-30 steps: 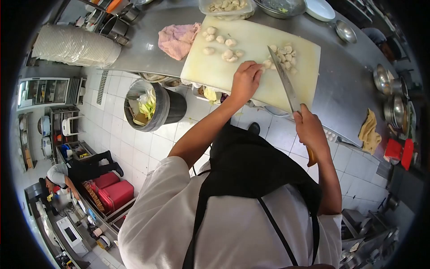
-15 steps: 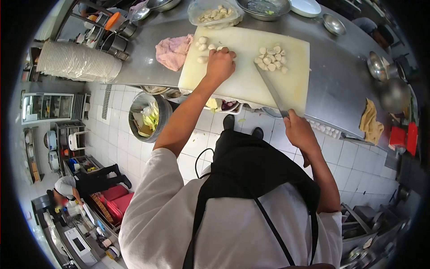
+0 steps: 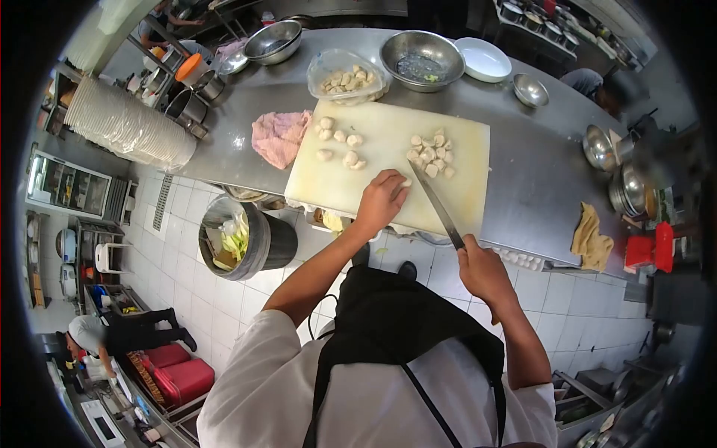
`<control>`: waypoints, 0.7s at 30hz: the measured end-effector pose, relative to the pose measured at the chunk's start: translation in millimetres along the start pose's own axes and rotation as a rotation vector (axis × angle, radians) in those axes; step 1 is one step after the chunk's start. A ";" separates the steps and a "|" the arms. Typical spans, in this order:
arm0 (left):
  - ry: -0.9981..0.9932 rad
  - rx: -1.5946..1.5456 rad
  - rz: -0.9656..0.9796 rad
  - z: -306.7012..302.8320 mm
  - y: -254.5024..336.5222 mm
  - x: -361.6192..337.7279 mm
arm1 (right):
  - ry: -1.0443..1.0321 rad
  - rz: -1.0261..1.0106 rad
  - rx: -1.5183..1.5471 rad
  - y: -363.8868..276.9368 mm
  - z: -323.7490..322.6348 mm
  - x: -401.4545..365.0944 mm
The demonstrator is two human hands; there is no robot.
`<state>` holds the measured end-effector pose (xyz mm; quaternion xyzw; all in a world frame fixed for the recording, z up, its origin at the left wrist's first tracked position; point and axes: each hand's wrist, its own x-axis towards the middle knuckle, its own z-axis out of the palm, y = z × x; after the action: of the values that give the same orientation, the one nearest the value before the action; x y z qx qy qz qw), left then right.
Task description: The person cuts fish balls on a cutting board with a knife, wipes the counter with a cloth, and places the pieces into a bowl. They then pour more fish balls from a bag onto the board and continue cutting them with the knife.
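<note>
My left hand is closed on a pale, mushroom-like piece at the lower middle of the white cutting board. In my right hand is the handle of a long knife. Its blade slants across the board, the tip close to a heap of cut mushroom pieces. Several rounder, whole-looking mushrooms lie scattered on the board's left side. Behind the board, a plastic-lined container holds more of them.
A pink cloth lies left of the board. Metal bowls and a white bowl stand behind it. Below the counter is a bin with green scraps. A yellow cloth hangs at the right edge. Another person works at lower left.
My left hand has left the whole mushrooms and moved toward the knife, with a piece in its fingers. My right hand still grips the knife. The camera view has tilted up.
</note>
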<state>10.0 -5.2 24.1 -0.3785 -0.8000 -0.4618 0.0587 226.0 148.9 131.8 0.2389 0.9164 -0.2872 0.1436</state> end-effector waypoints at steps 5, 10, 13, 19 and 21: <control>0.094 -0.055 -0.019 6.7 -14.2 -4.1 | -0.017 0.017 -0.042 -0.6 -9.0 -20.7; 0.130 -0.099 -0.023 11.2 -20.9 -6.0 | -0.076 0.069 -0.073 -9.3 -19.3 -33.8; 0.122 -0.111 -0.022 12.8 -23.1 -6.4 | -0.120 0.074 -0.076 -11.8 -21.4 -32.2; 0.112 -0.131 -0.059 11.2 -18.9 -6.3 | -0.162 0.099 -0.054 -16.2 -22.1 -26.9; 0.103 -0.134 -0.065 9.8 -16.8 -6.2 | -0.163 0.092 -0.051 -16.4 -21.4 -25.1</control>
<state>5.8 -5.7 4.1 -0.3312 -0.7751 -0.5347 0.0595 236.0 140.9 166.4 0.2530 0.8968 -0.2752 0.2368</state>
